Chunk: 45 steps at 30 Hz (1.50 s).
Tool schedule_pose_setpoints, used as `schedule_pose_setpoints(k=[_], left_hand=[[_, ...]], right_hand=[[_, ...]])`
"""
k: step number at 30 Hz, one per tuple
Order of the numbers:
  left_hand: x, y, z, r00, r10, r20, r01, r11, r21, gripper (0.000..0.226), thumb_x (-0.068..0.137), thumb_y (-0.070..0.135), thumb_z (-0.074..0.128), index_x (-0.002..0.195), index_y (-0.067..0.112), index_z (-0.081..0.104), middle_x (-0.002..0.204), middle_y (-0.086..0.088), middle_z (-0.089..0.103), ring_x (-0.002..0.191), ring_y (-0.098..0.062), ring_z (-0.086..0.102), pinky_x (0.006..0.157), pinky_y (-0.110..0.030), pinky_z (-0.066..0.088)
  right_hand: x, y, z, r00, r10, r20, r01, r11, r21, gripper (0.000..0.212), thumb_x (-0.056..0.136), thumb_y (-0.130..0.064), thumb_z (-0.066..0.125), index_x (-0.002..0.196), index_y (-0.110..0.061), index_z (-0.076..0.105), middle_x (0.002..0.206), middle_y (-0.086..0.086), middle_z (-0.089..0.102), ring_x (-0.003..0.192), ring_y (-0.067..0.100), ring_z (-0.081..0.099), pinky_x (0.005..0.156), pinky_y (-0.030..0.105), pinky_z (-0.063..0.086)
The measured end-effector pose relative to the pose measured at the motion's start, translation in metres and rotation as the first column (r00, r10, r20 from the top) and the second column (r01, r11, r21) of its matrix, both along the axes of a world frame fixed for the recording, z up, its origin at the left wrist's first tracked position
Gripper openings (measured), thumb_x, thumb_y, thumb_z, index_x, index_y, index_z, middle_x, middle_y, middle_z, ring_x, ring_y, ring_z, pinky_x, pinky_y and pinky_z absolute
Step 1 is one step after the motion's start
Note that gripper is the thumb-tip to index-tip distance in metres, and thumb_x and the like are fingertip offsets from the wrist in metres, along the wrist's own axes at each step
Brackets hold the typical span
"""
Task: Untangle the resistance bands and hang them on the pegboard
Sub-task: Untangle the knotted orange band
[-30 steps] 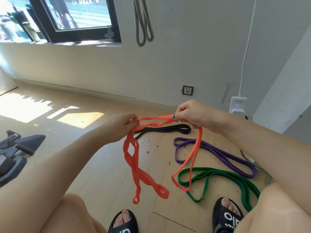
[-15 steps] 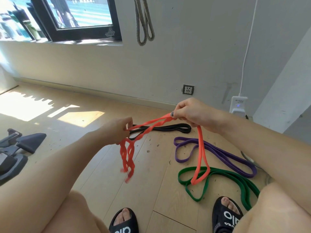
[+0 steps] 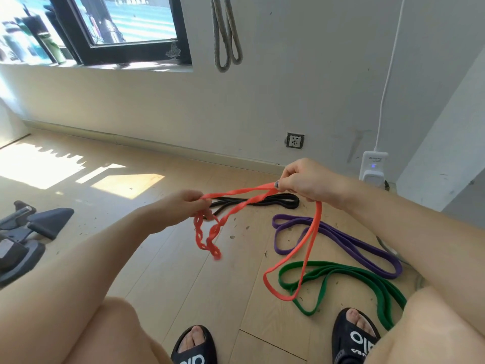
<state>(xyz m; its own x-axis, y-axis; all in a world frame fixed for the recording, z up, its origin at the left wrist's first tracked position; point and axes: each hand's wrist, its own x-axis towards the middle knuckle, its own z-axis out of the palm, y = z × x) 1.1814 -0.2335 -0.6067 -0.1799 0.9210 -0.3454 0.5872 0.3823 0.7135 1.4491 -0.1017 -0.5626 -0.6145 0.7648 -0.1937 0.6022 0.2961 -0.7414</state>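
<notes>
Both hands hold the orange band up over the floor.

The left hand [image 3: 181, 208] pinches one end of the orange band [image 3: 309, 240] and the right hand [image 3: 305, 181] grips the other. Since half a second ago its twisted part has swung toward the middle and the long loop has dropped lower over the green band [image 3: 367, 278]. The black band [image 3: 265, 200] and purple band [image 3: 341, 237] lie on the wooden floor [image 3: 162, 271] near the wall [image 3: 262, 101], below a socket [image 3: 295, 140]; a grey band [image 3: 225, 35] hangs beside the window [image 3: 126, 22].
</notes>
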Motion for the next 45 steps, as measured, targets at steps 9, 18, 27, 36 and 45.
schedule_pose_setpoints(k=[9, 18, 27, 36, 45], left_hand=[[-0.001, 0.002, 0.001, 0.933, -0.137, -0.334, 0.008, 0.934, -0.358, 0.099, 0.082, 0.080, 0.016, 0.145, 0.012, 0.049, 0.126, -0.014, 0.068, 0.114, -0.027, 0.062, 0.098, -0.045, 0.049], [0.000, 0.004, 0.002, 0.952, -0.124, -0.280, -0.091, 0.759, -0.645, 0.117, 0.076, 0.088, 0.009, 0.154, 0.005, 0.032, 0.151, -0.023, 0.047, 0.115, -0.036, 0.064, 0.103, -0.044, 0.047], [-0.010, 0.007, -0.011, 0.915, -0.258, -0.311, 0.149, 0.931, -0.334, 0.026, 0.104, 0.036, 0.051, 0.106, 0.022, 0.073, 0.111, 0.005, 0.070, 0.111, -0.017, 0.063, 0.105, -0.038, 0.046], [0.023, 0.013, 0.012, 0.948, -0.313, -0.063, 0.314, 0.950, 0.006, 0.009, 0.086, 0.029, 0.073, 0.095, 0.031, 0.072, 0.117, 0.003, 0.069, 0.114, -0.024, 0.061, 0.106, -0.049, 0.047], [0.048, 0.014, 0.024, 0.961, -0.263, 0.091, 0.259, 0.964, 0.055, 0.047, 0.091, 0.061, 0.056, 0.096, 0.017, 0.072, 0.102, 0.002, 0.077, 0.097, -0.018, 0.073, 0.099, -0.049, 0.054]], right_hand=[[-0.004, -0.004, 0.000, 0.999, 0.025, 0.030, -0.027, 0.998, 0.054, 0.017, 0.093, -0.025, 0.069, 0.087, -0.010, 0.074, 0.068, 0.005, 0.053, 0.056, 0.014, 0.043, 0.052, 0.031, 0.034], [-0.004, -0.010, 0.007, 0.998, 0.024, -0.057, -0.027, 0.998, -0.052, 0.016, 0.096, -0.020, 0.067, 0.088, -0.008, 0.074, 0.057, -0.003, 0.048, 0.047, 0.012, 0.036, 0.045, 0.026, 0.030], [-0.002, -0.012, 0.011, 0.984, 0.002, -0.180, -0.042, 0.975, -0.219, 0.020, 0.098, -0.014, 0.063, 0.082, -0.004, 0.069, 0.053, -0.005, 0.042, 0.045, 0.009, 0.029, 0.045, 0.024, 0.023], [-0.007, -0.013, 0.006, 0.989, 0.036, -0.145, -0.064, 0.978, -0.196, 0.023, 0.098, -0.018, 0.064, 0.093, 0.003, 0.072, 0.055, -0.005, 0.043, 0.048, 0.009, 0.032, 0.046, 0.025, 0.026], [-0.008, -0.014, 0.005, 0.991, 0.052, -0.120, -0.070, 0.986, -0.151, 0.018, 0.096, -0.018, 0.067, 0.094, -0.001, 0.074, 0.061, -0.002, 0.051, 0.049, 0.009, 0.037, 0.046, 0.024, 0.029]])
